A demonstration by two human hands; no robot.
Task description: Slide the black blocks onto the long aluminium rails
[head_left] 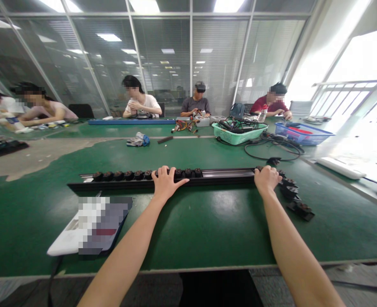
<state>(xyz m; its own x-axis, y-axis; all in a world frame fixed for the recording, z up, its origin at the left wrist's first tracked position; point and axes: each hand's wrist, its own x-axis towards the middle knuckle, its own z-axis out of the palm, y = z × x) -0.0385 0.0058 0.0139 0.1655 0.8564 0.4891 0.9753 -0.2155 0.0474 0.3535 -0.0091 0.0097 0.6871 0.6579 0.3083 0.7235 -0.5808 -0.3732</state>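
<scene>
A long black rail (137, 185) with a silvery channel (228, 174) lies across the green table. Several small black modules (118, 175) sit in a row along its left half. My left hand (164, 185) grips the rail near its middle, fingers over the modules and thumb stretched along the near side. At the rail's right end my right hand (267, 179) is closed, knuckles up; whatever its fingers hold is hidden. Several loose black modules (289, 189) lie in a curved line just right of that hand, the nearest one (301, 210) closest to me.
A white device beside a dark, blurred-out panel (60, 239) lies front left. Behind the rail are crumpled gloves (138, 140), a short dark strip (165, 140), a green basket (239, 136) of cables and a blue basket (313, 138). Several people sit along the far side.
</scene>
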